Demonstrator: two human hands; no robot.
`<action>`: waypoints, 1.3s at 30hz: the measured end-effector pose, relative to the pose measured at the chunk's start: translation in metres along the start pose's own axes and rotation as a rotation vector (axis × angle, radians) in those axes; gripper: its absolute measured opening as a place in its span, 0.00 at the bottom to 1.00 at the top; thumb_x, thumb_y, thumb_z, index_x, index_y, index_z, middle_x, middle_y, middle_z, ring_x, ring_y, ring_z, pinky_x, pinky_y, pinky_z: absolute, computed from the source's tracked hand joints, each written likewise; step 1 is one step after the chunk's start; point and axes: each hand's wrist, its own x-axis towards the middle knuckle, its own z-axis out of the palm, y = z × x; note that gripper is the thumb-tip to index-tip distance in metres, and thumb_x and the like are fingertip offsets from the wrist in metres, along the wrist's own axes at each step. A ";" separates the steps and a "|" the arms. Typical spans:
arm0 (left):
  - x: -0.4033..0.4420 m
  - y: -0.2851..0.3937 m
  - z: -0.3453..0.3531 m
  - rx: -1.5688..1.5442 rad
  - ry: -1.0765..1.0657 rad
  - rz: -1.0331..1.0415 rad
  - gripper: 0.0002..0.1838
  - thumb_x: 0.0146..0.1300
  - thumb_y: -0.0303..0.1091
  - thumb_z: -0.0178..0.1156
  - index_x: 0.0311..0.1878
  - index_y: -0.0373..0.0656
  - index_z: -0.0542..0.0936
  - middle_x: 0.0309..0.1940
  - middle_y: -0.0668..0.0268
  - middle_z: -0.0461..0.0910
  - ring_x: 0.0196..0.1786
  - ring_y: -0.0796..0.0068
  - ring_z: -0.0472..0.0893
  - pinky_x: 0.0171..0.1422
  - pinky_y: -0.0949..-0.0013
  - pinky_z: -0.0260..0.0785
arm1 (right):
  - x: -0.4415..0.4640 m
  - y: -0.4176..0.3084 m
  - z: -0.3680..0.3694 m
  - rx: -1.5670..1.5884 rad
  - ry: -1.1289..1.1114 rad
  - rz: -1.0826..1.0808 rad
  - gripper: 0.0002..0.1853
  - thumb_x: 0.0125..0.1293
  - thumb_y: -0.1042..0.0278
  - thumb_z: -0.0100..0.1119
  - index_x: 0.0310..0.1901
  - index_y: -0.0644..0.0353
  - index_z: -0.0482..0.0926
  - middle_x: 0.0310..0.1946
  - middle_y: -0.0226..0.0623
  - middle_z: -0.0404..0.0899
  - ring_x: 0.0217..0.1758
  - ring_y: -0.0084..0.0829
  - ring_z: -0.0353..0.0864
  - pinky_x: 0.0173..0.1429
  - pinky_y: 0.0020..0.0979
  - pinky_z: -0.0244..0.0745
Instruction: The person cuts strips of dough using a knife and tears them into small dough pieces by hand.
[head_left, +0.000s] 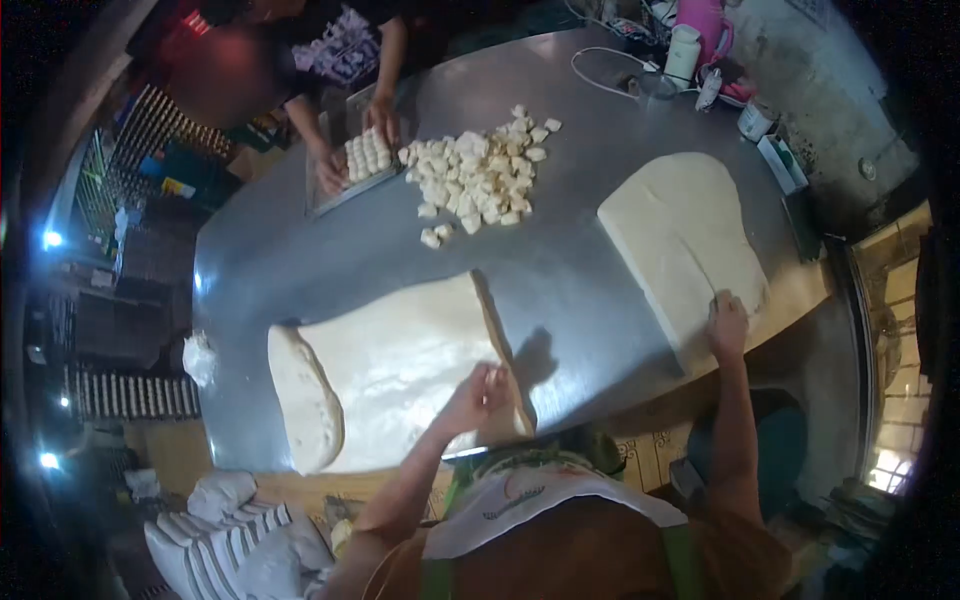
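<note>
A wide sheet of pale dough lies on the metal table, its left end folded over into a thick flap. Above its right edge hovers my left hand, fingers loosely curled and apart, with nothing visible in them; its shadow falls to the right. On the right side of the table is a second dough slab. My right hand is closed at that slab's near edge. A thin dark line runs from its fingers up the dough; I cannot tell whether this is a blade or a cut.
A heap of cut dough pieces sits at the back of the metal table. Across from me, a person's hands handle dough balls on a tray. A pink jug, bottles and a cable stand at the far right. White sacks lie below left.
</note>
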 end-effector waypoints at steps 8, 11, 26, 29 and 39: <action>-0.024 0.023 0.006 -0.555 0.283 0.024 0.15 0.66 0.23 0.61 0.53 0.41 0.69 0.54 0.58 0.76 0.57 0.68 0.78 0.55 0.67 0.78 | -0.098 -0.152 -0.033 0.662 -0.015 0.142 0.07 0.70 0.68 0.51 0.40 0.63 0.74 0.34 0.54 0.75 0.39 0.52 0.78 0.46 0.47 0.72; -0.071 -0.030 -0.013 -0.394 -0.008 0.180 0.11 0.66 0.24 0.62 0.49 0.42 0.73 0.43 0.66 0.78 0.47 0.78 0.77 0.49 0.72 0.73 | -0.171 -0.238 -0.008 0.711 -0.283 0.109 0.07 0.69 0.70 0.52 0.45 0.61 0.74 0.34 0.53 0.75 0.36 0.49 0.78 0.43 0.45 0.74; -0.230 -0.176 -0.241 0.573 0.575 -0.110 0.14 0.57 0.30 0.65 0.45 0.37 0.78 0.36 0.49 0.79 0.41 0.48 0.81 0.47 0.55 0.74 | -0.043 -0.520 0.038 0.110 -0.348 -0.232 0.31 0.66 0.75 0.42 0.73 0.56 0.58 0.39 0.54 0.83 0.47 0.52 0.84 0.51 0.49 0.77; -0.227 -0.182 -0.231 0.593 0.617 -0.030 0.15 0.58 0.36 0.64 0.43 0.36 0.79 0.35 0.48 0.80 0.41 0.44 0.81 0.48 0.54 0.74 | -0.073 -0.499 0.026 0.180 -0.374 -0.228 0.32 0.66 0.75 0.42 0.74 0.53 0.57 0.43 0.55 0.82 0.49 0.52 0.83 0.53 0.49 0.77; -0.217 -0.234 -0.241 0.863 0.625 -0.008 0.15 0.53 0.37 0.65 0.39 0.35 0.80 0.36 0.47 0.80 0.42 0.43 0.80 0.48 0.52 0.74 | -0.293 -0.360 -0.018 0.261 -0.597 -0.264 0.36 0.66 0.75 0.41 0.77 0.46 0.50 0.44 0.57 0.81 0.47 0.55 0.83 0.50 0.49 0.77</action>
